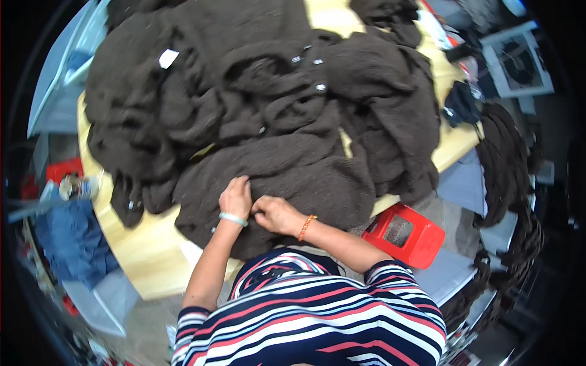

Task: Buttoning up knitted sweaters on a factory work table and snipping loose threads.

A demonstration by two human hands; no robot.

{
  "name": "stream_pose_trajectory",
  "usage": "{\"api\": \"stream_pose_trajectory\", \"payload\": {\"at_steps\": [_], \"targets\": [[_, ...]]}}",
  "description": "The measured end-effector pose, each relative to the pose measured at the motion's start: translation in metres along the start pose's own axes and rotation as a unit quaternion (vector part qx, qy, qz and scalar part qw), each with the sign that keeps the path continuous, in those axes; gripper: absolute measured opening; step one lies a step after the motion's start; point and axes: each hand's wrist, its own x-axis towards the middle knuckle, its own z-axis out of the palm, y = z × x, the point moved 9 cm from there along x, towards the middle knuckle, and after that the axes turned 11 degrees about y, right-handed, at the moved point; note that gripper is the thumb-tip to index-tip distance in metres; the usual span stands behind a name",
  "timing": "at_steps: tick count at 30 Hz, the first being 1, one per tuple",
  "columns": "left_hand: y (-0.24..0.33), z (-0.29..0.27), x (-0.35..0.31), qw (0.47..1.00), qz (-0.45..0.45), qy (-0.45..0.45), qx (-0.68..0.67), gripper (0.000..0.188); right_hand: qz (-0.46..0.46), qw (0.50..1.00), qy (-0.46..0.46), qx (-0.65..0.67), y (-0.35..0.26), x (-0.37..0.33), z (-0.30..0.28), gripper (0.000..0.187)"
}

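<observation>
A dark brown knitted garment (305, 177) lies spread at the near edge of the table, in front of my body. My left hand (236, 196), with a pale bangle on the wrist, is closed on its fabric, fingertips bent down into the knit. Close on its right, my right hand (278, 215), wearing an orange bracelet, has its fingers curled in a pinch on the same garment. The two hands nearly touch. Whatever small detail lies between the right fingertips is hidden. Beyond them, more brown knitwear (140, 116) is heaped, with a white tag (168, 58) on it.
The pale wooden table (146, 262) shows at the near left. A red plastic stool (421, 241) stands by its near right edge. Brown garments (503, 165) hang at the right. Blue cloth (76, 244) is piled at the left, and a dark pouch-like item (461, 104) lies at the right edge.
</observation>
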Motion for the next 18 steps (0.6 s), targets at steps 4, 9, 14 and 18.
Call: {"api": "stream_pose_trajectory", "payload": {"at_steps": [4, 9, 14, 18], "targets": [[-0.01, 0.012, -0.001, 0.998, -0.007, -0.059, 0.021, 0.011, 0.022, 1.0, -0.002, 0.017, 0.005, 0.001, 0.002, 0.014], [-0.041, 0.026, 0.004, 0.985, -0.094, -0.121, -0.073, 0.013, 0.039, 0.999, 0.005, 0.009, 0.005, 0.005, 0.0, 0.015], [-0.032, 0.031, 0.009, 0.987, -0.089, -0.136, -0.003, 0.009, 0.036, 0.999, 0.014, 0.005, 0.001, 0.004, -0.003, 0.012], [-0.028, 0.03, 0.007, 0.99, -0.045, -0.133, -0.02, 0.009, 0.026, 0.999, 0.03, -0.001, 0.001, 0.001, -0.005, 0.011]]}}
